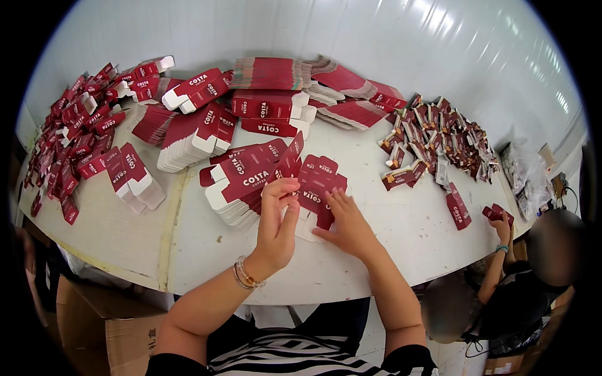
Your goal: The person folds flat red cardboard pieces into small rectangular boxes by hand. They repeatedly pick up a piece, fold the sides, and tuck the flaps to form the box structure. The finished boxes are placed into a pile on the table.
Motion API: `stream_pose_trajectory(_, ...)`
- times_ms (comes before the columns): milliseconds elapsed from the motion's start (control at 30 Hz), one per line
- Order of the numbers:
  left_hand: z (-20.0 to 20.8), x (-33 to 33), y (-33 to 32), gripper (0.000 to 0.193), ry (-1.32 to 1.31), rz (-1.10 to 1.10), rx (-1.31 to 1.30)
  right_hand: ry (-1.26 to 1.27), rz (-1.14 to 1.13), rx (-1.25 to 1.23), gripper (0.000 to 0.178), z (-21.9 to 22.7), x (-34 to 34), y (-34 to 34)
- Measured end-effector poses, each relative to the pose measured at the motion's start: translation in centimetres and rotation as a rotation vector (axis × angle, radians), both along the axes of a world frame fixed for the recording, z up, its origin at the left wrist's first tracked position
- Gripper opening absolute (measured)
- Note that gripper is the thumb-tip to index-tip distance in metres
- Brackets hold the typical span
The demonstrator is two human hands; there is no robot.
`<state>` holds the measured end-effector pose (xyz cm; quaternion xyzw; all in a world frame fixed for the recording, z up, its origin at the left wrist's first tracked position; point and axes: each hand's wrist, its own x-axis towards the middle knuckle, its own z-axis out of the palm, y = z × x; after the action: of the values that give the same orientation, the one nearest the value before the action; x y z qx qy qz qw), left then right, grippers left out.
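Note:
An unfolded dark red carton blank [320,182] with white lettering lies on the table in front of me. My right hand [348,222] rests over its right and lower edges, fingers spread and thumb apart. To its left, my left hand [276,229] is raised with fingers half curled, and I see nothing between thumb and fingers. Behind those fingertips a red carton panel [291,158] stands tilted up. Fanned flat cartons [241,178], red with white edges, form a stack just left of my hands.
More flat carton stacks [269,74] line the back of the white table [251,276]. Folded boxes [81,125] heap up at the left; small brown-and-white packets [439,138] pile at the right. One box [458,207] lies near another person's hand [503,229]. A cardboard box [125,332] stands below.

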<state>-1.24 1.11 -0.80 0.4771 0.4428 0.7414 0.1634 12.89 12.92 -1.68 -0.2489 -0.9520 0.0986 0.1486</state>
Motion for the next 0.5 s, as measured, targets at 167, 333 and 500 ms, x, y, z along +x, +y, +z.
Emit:
stream_pose_trajectory(167, 0.0, 0.1, 0.0, 0.023, -0.003, -0.028, 0.017, -0.086, 0.069, 0.106, 0.043, -1.3, -0.5, 0.5)
stream_pose_trajectory(333, -0.3, -0.7, 0.1, 0.053, 0.252, 0.026, -0.002, 0.249, 0.012, 0.138, 0.023, 1.4, 0.8, -1.0)
stream_pose_trajectory(500, 1.7, -0.1, -0.6, 0.118, 0.778, 0.13, -0.121, 0.589, -0.12, -0.359, 0.016, 7.0, 3.3, -6.3)
